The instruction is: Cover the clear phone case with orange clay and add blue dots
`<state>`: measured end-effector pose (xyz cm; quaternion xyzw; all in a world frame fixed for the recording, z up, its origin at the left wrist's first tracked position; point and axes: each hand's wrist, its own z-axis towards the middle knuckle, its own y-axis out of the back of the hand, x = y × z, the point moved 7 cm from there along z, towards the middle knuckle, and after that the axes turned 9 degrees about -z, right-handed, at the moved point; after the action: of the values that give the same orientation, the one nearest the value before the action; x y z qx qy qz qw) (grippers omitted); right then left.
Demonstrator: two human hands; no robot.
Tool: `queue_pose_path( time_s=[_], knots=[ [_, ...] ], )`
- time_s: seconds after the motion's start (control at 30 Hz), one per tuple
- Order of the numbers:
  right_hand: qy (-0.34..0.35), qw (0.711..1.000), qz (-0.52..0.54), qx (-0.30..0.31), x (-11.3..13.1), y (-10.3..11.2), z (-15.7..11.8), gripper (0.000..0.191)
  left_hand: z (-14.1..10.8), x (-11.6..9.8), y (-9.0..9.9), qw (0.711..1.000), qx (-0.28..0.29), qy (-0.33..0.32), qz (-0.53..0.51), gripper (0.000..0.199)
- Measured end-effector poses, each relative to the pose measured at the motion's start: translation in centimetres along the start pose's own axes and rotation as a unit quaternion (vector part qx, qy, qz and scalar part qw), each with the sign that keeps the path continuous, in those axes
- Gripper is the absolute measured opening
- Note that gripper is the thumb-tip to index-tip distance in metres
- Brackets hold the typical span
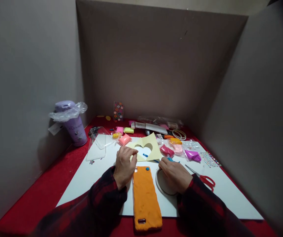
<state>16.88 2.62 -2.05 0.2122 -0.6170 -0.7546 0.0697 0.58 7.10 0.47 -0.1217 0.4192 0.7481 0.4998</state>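
A phone case covered in orange clay (pixel 146 197) lies lengthwise before me, with a small blue clay dot (pixel 147 169) at its far end. My left hand (pixel 125 164) hovers beside that end, fingers curled and thumb near the index finger; anything between them is too small to make out. To the right, my right hand (pixel 174 174) has its fingertips pinched together at some blue clay (pixel 171 159), partly hidden by the hand. Below this hand is a roll of tape (pixel 159 186). Beyond both hands sits yellow paper (pixel 153 149) with a heart-shaped hole.
Red-handled scissors (pixel 206 180) and a sheet of coloured gems (pixel 209 159) lie right. Several clay packets, including a purple one (pixel 193 155), line the white board (pixel 74 187). Clear phone cases (pixel 97 148) and a lilac cup (pixel 74 130) are left. Grey walls enclose the table.
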Motion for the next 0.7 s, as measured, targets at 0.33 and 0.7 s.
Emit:
queue_pose_path(
  time_s=[0.33, 0.7],
  knots=[
    [-0.029, 0.988, 0.099, -0.119, 0.0, 0.2, -0.9, 0.025, -0.2, -0.5, -1.6, 0.996, 0.08, 0.008, -0.041, 0.01],
    [0.064, 0.974, 0.169, -0.136, 3.1, 0.5, -1.5, 0.023, -1.1, -1.6, -3.9, 0.979, 0.199, -0.04, -0.01, 0.015]
  ],
)
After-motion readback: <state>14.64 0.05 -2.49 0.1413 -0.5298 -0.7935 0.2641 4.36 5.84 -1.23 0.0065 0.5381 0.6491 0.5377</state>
